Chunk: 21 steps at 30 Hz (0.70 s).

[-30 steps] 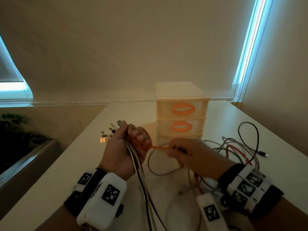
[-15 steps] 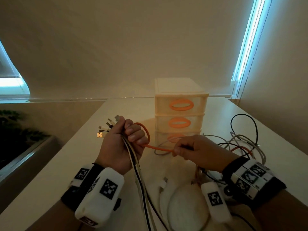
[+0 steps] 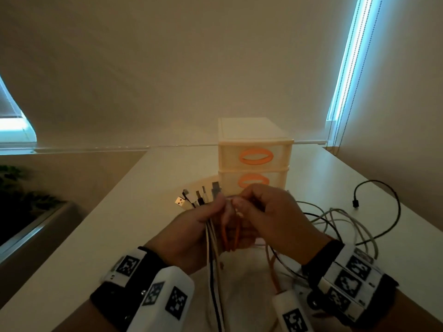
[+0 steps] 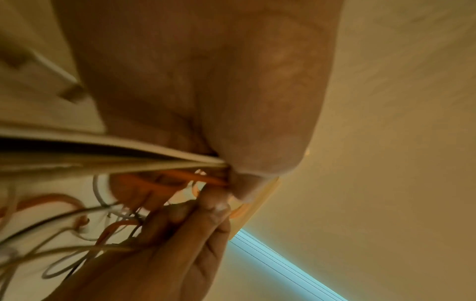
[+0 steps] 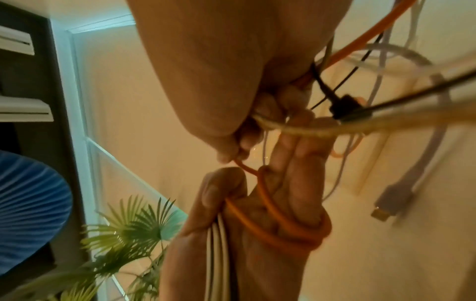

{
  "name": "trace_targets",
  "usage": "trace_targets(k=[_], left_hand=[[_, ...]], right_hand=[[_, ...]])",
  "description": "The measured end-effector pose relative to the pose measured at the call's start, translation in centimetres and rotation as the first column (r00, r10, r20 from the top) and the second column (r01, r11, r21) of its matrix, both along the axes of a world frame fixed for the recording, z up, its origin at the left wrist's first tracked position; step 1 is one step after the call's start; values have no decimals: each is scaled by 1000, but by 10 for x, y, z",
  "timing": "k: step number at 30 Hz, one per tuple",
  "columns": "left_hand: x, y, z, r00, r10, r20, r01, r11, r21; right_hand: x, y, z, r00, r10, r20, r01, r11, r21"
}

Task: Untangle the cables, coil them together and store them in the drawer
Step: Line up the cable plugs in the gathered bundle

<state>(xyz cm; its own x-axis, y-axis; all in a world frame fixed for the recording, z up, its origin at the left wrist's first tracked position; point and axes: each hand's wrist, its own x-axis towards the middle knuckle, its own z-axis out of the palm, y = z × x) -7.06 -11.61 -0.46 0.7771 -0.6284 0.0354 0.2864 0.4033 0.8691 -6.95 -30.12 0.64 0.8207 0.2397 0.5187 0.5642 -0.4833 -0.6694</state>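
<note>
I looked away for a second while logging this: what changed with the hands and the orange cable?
The right hand moved left until it meets the left hand, bringing the orange cable it pinches with it; the cable now loops around the left fingers. The left hand still grips the cable bundle, plugs up. The drawer unit stays shut.

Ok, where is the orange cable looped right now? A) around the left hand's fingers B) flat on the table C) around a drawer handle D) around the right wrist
A: the right-wrist view shows the orange cable looped around the left hand's fingers.
</note>
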Motion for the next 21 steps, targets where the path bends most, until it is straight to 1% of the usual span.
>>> trace_targets(k=[2, 3, 5, 7, 9, 11, 13, 15, 17, 19, 21], left_hand=[[3, 0, 3, 990, 139, -37, -142, 983, -112], [4, 1, 5, 977, 203, -70, -212, 964, -158], [6, 3, 8, 946, 292, -144, -319, 919, -230], [9, 5, 8, 902, 365, -231, -421, 862, -282], [13, 7, 7, 866, 401, -298, -487, 809, -329], [16, 10, 5, 866, 383, -321, -487, 791, -371], [18, 10, 3, 879, 350, -323, -459, 801, -383], [19, 10, 1, 889, 323, -324, -436, 811, -391], [19, 14, 1, 893, 305, -331, -426, 810, -402], [20, 19, 3, 899, 282, -336, -409, 814, -412], [20, 20, 4, 903, 270, -333, -398, 820, -412]], right_hand=[[-5, 1, 1, 990, 136, 45, -133, 989, -63], [-4, -1, 0, 981, 188, 41, -184, 978, -94], [-1, -6, -1, 964, 258, -66, -265, 955, -136], [2, -9, -4, 961, 230, -155, -261, 939, -225], [7, -12, -8, 976, 130, -175, -181, 931, -316], [12, -17, -11, 981, 46, -186, -108, 936, -335], [15, -20, -9, 981, 32, -193, -90, 950, -299], [12, -18, -6, 967, 111, -229, -170, 951, -257], [9, -15, -5, 943, 192, -273, -259, 936, -237], [10, -13, -7, 936, 206, -287, -286, 919, -273], [15, -17, -8, 950, 167, -264, -250, 914, -320]])
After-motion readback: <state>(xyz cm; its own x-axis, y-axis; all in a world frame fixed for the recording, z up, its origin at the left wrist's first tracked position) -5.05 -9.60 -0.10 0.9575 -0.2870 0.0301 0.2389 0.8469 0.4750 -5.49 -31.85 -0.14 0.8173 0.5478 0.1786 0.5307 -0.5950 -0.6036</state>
